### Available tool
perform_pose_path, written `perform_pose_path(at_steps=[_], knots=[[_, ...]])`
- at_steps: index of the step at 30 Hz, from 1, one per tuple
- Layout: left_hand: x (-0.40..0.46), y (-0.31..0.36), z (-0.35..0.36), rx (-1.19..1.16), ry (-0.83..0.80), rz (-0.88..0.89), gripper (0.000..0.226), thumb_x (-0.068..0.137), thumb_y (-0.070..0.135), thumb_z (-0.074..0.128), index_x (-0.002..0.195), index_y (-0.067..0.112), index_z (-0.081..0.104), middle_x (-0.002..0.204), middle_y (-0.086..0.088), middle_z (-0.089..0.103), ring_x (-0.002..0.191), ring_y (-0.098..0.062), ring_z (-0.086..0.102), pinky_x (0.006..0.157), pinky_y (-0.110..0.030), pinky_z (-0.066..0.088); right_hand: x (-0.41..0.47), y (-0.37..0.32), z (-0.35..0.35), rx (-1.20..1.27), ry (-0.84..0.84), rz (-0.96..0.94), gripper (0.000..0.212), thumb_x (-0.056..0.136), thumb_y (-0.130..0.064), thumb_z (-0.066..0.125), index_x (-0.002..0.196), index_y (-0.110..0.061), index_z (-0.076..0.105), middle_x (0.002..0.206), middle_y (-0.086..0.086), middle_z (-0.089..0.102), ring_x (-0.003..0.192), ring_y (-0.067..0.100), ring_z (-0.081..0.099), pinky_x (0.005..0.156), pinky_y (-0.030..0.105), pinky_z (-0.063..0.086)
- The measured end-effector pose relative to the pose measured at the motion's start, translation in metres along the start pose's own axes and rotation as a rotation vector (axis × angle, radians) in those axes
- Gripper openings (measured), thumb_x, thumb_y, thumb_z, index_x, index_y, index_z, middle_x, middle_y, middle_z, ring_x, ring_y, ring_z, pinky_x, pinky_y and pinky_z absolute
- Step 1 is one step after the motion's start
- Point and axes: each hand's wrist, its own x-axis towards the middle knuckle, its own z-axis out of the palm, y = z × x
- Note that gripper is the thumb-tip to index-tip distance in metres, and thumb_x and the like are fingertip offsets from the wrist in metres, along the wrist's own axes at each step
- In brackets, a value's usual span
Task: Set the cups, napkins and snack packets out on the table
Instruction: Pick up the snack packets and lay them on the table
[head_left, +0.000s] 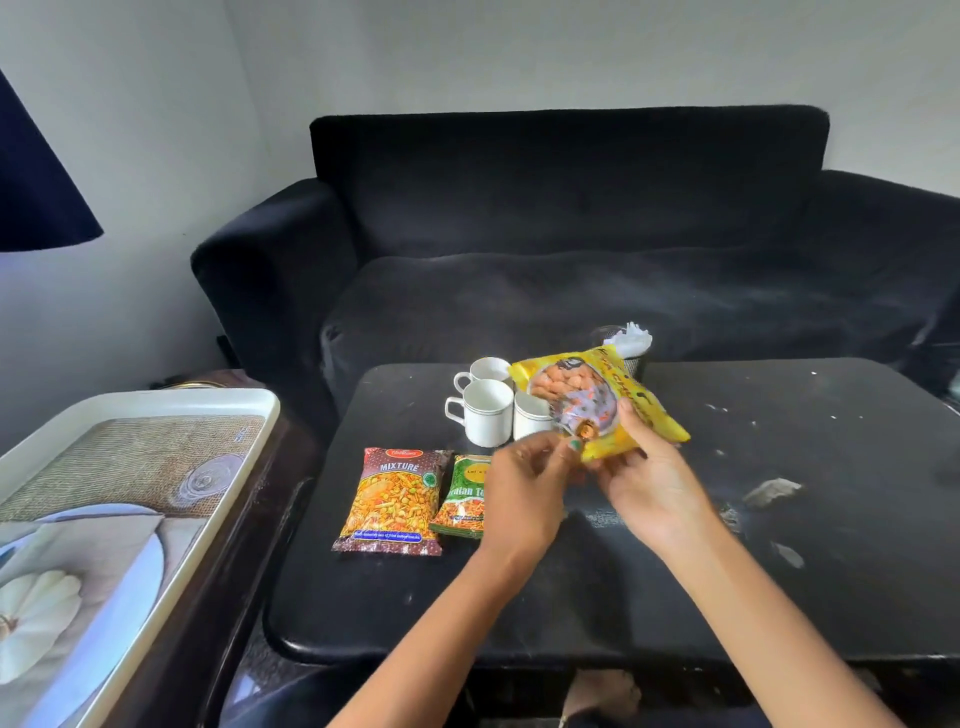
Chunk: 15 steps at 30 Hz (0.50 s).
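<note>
Two bare forearms reach in from the near edge over the black, scuffed low table (779, 519). Above its middle, the left hand (524, 493) and right hand (654, 488) hold a yellow snack packet with a clear window showing round orange pieces (597, 400). The packet is tilted and lifted clear of the table top. Left thumb and forefinger pinch its lower edge; the right fingers curl around its lower right side with the thumb on its face.

Just behind the packet stand three white ceramic cups with thin dark rim lines (485, 410), touching one another, the right one partly hidden. Behind the packet's far corner a clear glass holding white paper napkins (631, 340) stands near the table's back edge. Left of the hands, flat on the table, lie a maroon and orange packet marked MIXTURE (392, 501) and, beside it, a green packet (465, 499) partly covered by the left hand.

Left of the table, a white-rimmed printed serving tray (156, 467) rests on a dark wooden surface. Beyond the table is a black fabric sofa (571, 208).
</note>
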Motion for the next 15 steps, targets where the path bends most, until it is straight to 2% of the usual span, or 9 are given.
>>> perform_pose_path(at_steps=[1,2,4,5,7,9,13,15], knots=[[-0.001,-0.001,0.002,0.022,-0.088,-0.044,0.020,0.092,0.008,0.059,0.075,0.014,0.070,0.079,-0.010,0.074,0.072,-0.017,0.066,0.079,-0.039,0.055,0.000,-0.001,0.001,-0.031,0.006,-0.003,0.017,0.092,-0.021,0.053,0.099,-0.010,0.064,0.085,0.005,0.076,0.073,0.018,0.073,0.058,0.030,0.059],[-0.001,-0.002,0.003,0.068,-0.177,-0.097,0.019,0.090,0.010,0.062,0.073,0.016,0.068,0.081,-0.011,0.075,0.074,-0.022,0.068,0.081,-0.042,0.056,0.000,-0.004,0.000,-0.059,0.020,-0.008,0.020,0.092,-0.018,0.053,0.106,-0.008,0.064,0.094,0.008,0.075,0.080,0.022,0.072,0.059,0.033,0.058],[-0.001,-0.006,-0.003,0.298,-0.293,-0.140,0.018,0.087,0.021,0.064,0.070,0.019,0.069,0.081,-0.008,0.075,0.078,-0.025,0.070,0.081,-0.044,0.057,0.001,-0.011,-0.006,-0.099,0.068,-0.023,0.035,0.091,-0.007,0.053,0.125,-0.003,0.056,0.118,0.015,0.065,0.106,0.030,0.064,0.072,0.041,0.054],[0.000,-0.007,-0.007,0.458,-0.308,-0.116,0.020,0.086,0.029,0.064,0.069,0.020,0.070,0.080,-0.005,0.075,0.077,-0.024,0.069,0.078,-0.041,0.056,0.002,-0.015,-0.011,-0.130,0.092,-0.019,0.041,0.089,-0.002,0.053,0.130,-0.001,0.051,0.125,0.017,0.061,0.113,0.033,0.059,0.077,0.043,0.052],[0.000,-0.009,-0.018,0.759,-0.241,-0.040,0.025,0.087,0.041,0.059,0.074,0.023,0.070,0.082,0.001,0.073,0.081,-0.022,0.066,0.070,-0.032,0.051,0.003,-0.019,-0.021,-0.253,0.149,0.006,0.047,0.085,0.006,0.056,0.131,0.003,0.047,0.127,0.022,0.058,0.114,0.038,0.057,0.080,0.044,0.051],[0.002,-0.009,-0.026,0.889,-0.157,0.006,0.025,0.088,0.044,0.055,0.085,0.024,0.070,0.090,0.003,0.073,0.086,-0.020,0.065,0.067,-0.028,0.045,0.002,-0.019,-0.031,-0.407,0.203,0.052,0.050,0.080,0.012,0.059,0.128,0.006,0.046,0.123,0.025,0.059,0.107,0.039,0.060,0.079,0.044,0.052],[0.004,-0.014,-0.031,0.986,-0.133,0.095,0.023,0.091,0.042,0.053,0.101,0.029,0.070,0.105,0.011,0.071,0.099,-0.014,0.063,0.076,-0.026,0.043,0.002,-0.012,-0.046,-0.675,0.227,0.179,0.054,0.076,0.012,0.066,0.125,0.001,0.046,0.120,0.023,0.061,0.109,0.039,0.060,0.093,0.056,0.047],[0.004,-0.018,-0.031,1.073,-0.145,0.147,0.023,0.092,0.041,0.051,0.108,0.034,0.066,0.119,0.012,0.064,0.112,-0.017,0.054,0.086,-0.031,0.040,0.005,-0.010,-0.051,-0.731,0.219,0.215,0.052,0.077,0.008,0.068,0.123,0.000,0.046,0.117,0.020,0.062,0.107,0.037,0.061,0.092,0.055,0.048]])
